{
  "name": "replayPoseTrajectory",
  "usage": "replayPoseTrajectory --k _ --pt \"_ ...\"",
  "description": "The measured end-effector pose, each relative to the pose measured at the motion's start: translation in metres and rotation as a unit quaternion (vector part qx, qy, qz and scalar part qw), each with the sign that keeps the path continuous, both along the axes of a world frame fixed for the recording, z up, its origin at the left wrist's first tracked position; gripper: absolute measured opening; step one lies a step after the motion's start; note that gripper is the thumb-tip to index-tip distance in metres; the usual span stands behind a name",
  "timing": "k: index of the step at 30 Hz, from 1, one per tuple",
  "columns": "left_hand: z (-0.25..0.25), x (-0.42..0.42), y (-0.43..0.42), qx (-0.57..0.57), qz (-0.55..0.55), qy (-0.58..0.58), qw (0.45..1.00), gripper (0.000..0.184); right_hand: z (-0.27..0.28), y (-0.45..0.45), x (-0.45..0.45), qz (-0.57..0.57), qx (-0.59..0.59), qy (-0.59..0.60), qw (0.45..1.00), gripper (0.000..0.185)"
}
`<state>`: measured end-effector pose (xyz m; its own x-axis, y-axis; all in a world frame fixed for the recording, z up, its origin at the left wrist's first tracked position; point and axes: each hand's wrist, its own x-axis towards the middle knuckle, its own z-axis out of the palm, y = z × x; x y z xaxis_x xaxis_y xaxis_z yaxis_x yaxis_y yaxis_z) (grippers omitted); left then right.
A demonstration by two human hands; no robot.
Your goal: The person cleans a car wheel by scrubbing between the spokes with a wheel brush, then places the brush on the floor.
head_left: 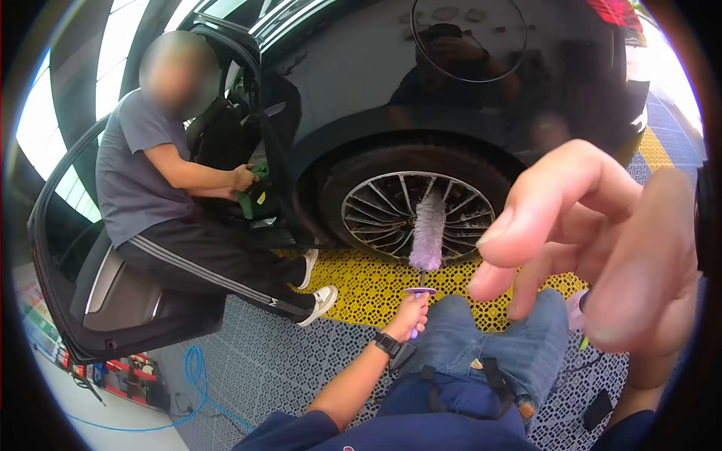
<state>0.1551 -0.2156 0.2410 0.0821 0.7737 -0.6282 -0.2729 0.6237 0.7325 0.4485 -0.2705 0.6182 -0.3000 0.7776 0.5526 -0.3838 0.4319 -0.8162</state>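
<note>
My left hand (407, 317) is closed round the purple handle of a long wheel brush (429, 233) with fluffy pale-purple bristles. The brush points away from me, and its bristles overlap the spokes of a car wheel (376, 214); I cannot tell how firmly they touch. Whitish streaks show on the spokes. Close to the camera, my right hand (609, 248) is raised with its fingers bent and apart, holding nothing visible. It looms large and covers part of the floor and the area right of the wheel.
A dark car (338, 98) stands ahead, its door (120, 293) open at left. Another person (162, 173) sits in the doorway with a green cloth (247, 203) in the hands. A blue hose (194, 368) lies on the grey-and-yellow grid floor (256, 353).
</note>
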Motion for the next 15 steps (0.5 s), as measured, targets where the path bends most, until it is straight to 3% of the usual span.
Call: replayPoseTrajectory --k 5,6,7,9,11,15 --pt "-0.023 -0.009 -0.031 0.06 -0.006 0.112 0.992 0.023 -0.021 -0.023 -0.004 0.134 0.033 0.008 0.99 0.008" --pt "-0.047 0.036 0.071 0.048 0.03 0.128 0.99 0.021 -0.064 0.123 0.049 0.216 0.047 -0.008 0.975 0.013" --pt "-0.077 0.038 0.071 0.096 0.006 0.108 0.989 0.022 -0.073 0.126 0.057 0.242 0.056 -0.049 0.967 0.018" --pt "-0.047 0.058 0.063 0.002 0.012 -0.107 0.994 0.026 -0.089 0.131 0.074 0.268 0.065 -0.132 0.952 0.026" --pt "-0.028 0.066 0.064 -0.01 -0.008 -0.216 0.976 0.03 -0.098 0.132 0.087 0.273 0.07 -0.188 0.941 0.029" --pt "-0.004 0.072 0.067 -0.014 -0.018 -0.272 0.962 0.029 -0.1 0.124 0.104 0.209 0.015 -0.243 0.947 0.031"
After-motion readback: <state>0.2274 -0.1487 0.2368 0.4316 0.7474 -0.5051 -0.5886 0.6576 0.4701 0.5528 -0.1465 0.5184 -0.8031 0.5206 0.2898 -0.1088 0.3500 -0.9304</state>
